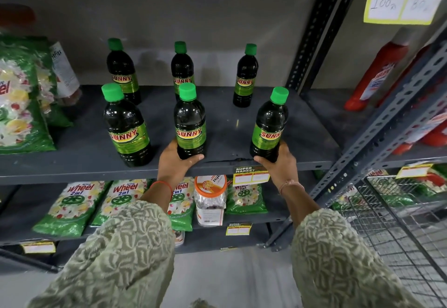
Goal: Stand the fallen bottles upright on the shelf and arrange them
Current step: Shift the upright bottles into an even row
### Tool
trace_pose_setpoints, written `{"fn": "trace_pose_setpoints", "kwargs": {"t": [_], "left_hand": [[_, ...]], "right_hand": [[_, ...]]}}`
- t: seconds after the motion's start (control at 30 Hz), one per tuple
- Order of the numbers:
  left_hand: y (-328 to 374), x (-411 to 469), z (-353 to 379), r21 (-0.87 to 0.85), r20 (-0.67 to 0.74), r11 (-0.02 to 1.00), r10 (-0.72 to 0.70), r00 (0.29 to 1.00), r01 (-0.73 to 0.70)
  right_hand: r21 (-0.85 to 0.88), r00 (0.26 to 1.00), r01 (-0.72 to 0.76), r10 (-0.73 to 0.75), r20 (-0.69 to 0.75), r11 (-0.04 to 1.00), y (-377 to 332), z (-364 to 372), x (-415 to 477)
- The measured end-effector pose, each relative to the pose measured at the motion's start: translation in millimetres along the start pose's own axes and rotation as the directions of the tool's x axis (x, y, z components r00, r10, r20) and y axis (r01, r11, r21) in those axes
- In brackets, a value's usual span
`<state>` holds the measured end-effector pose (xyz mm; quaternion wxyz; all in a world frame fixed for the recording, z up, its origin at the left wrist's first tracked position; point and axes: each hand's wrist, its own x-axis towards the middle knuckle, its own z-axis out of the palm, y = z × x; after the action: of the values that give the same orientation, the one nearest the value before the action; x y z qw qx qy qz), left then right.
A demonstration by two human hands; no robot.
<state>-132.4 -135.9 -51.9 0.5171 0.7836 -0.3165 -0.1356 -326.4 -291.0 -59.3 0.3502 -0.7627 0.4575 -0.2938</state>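
Note:
Several dark bottles with green caps and green "SUNNY" labels stand upright on the grey shelf [72, 162], in a back row and a front row. My left hand [173, 162] grips the base of the front middle bottle [190, 124]. My right hand [280, 162] grips the base of the front right bottle [269, 128]. The front left bottle [127, 128] stands alone near the shelf edge. Behind them stand the back left bottle [122, 73], the back middle bottle [182, 66] and the back right bottle [245, 78]. No bottle lies on its side.
Green detergent bags [21, 99] fill the shelf's left end. Red bottles [377, 70] stand on the neighbouring rack to the right, past a slotted upright post [312, 39]. The shelf below holds more detergent bags [72, 208] and a clear jar [210, 199]. A wire basket [399, 216] sits lower right.

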Motion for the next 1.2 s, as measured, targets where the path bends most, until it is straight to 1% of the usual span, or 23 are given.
{"fn": "trace_pose_setpoints", "kwargs": {"t": [0.07,0.1,0.13,0.17,0.2,0.23,0.27,0.3,0.33,0.37,0.43,0.5,0.57,0.63,0.7,0.8,0.93,1.13,1.2], "left_hand": [[-1.6,-1.1,-3.8,-0.001,0.03,1.0,-0.005,1.0,0.005],[-3.1,-4.6,-6.2,-0.012,0.031,1.0,-0.013,0.999,0.013],[-6.9,-10.5,-9.6,-0.009,0.006,1.0,-0.011,1.0,0.011],[-11.1,-19.2,-12.9,0.035,-0.061,0.999,0.013,0.998,-0.01],[-16.7,-29.0,-15.5,0.115,-0.154,0.992,0.061,0.986,-0.043],[-23.1,-38.5,-17.2,0.197,-0.256,0.978,0.121,0.959,-0.071],[-28.3,-46.2,-18.4,0.239,-0.355,0.968,0.161,0.921,-0.077],[-32.1,-50.5,-21.4,0.24,-0.437,0.969,0.157,0.886,-0.053],[-33.8,-50.4,-26.1,0.215,-0.496,0.977,0.119,0.86,-0.011],[-34.4,-46.0,-32.1,0.179,-0.53,0.983,0.059,0.846,0.043],[-35.4,-32.8,-44.5,0.119,-0.522,0.983,-0.058,0.851,0.139],[-38.9,-19.0,-55.2,0.074,-0.46,0.984,-0.112,0.881,0.164],[-47.7,-9.2,-63.2,0.023,-0.429,0.988,-0.126,0.894,0.15],[-53.7,-6.9,-71.5,0.03,-0.425,0.988,-0.125,0.897,0.152],[-59.6,-5.3,-80.0,0.041,-0.418,0.99,-0.105,0.902,0.135],[-67.5,-1.0,-93.6,0.065,-0.433,0.989,-0.092,0.897,0.133],[-74.7,1.3,-113.9,0.046,-0.449,0.987,-0.119,0.885,0.156],[-76.0,-0.7,-126.4,0.022,-0.437,0.992,-0.105,0.893,0.128],[-76.6,-1.1,-128.4,0.012,-0.428,0.992,-0.107,0.897,0.124]], "right_hand": [[0.094,0.999,-0.035,0.039,-0.032,0.995,-1.7,3.1,-6.7],[0.132,0.995,-0.04,0.051,-0.084,0.99,-3.1,6.8,-15.2],[0.124,0.987,-0.007,0.027,-0.159,0.992,-7.4,13.2,-29.0],[0.072,0.968,0.069,-0.049,-0.246,0.995,-13.2,22.9,-45.8],[0.009,0.941,0.167,-0.157,-0.301,0.986,-20.1,35.5,-62.2],[-0.031,0.917,0.269,-0.266,-0.299,0.963,-27.7,48.6,-74.6],[-0.036,0.908,0.349,-0.347,-0.237,0.937,-36.0,61.2,-81.7],[-0.009,0.913,0.388,-0.385,-0.132,0.922,-44.9,73.2,-82.4],[0.042,0.929,0.371,-0.37,-0.014,0.928,-56.3,81.5,-77.4],[0.113,0.944,0.306,-0.317,0.095,0.945,-67.9,87.0,-68.1],[0.231,0.948,0.135,-0.193,0.252,0.964,-85.8,93.7,-45.2],[0.265,0.932,0.047,-0.138,0.335,0.963,-96.2,100.9,-28.3],[0.243,0.948,0.019,-0.095,0.304,0.97,-99.4,110.8,-23.1],[0.242,0.969,-0.003,-0.057,0.241,0.97,-98.5,119.5,-24.2],[0.244,0.977,0.002,-0.054,0.206,0.97,-97.9,125.3,-26.7],[0.22,0.978,0.023,-0.068,0.199,0.975,-102.2,131.7,-30.8],[0.199,0.978,0.043,-0.082,0.192,0.979,-108.4,138.9,-36.7],[0.19,0.987,0.044,-0.072,0.146,0.981,-108.6,141.5,-39.0],[0.186,0.986,0.044,-0.073,0.151,0.982,-109.0,141.7,-39.4]]}}
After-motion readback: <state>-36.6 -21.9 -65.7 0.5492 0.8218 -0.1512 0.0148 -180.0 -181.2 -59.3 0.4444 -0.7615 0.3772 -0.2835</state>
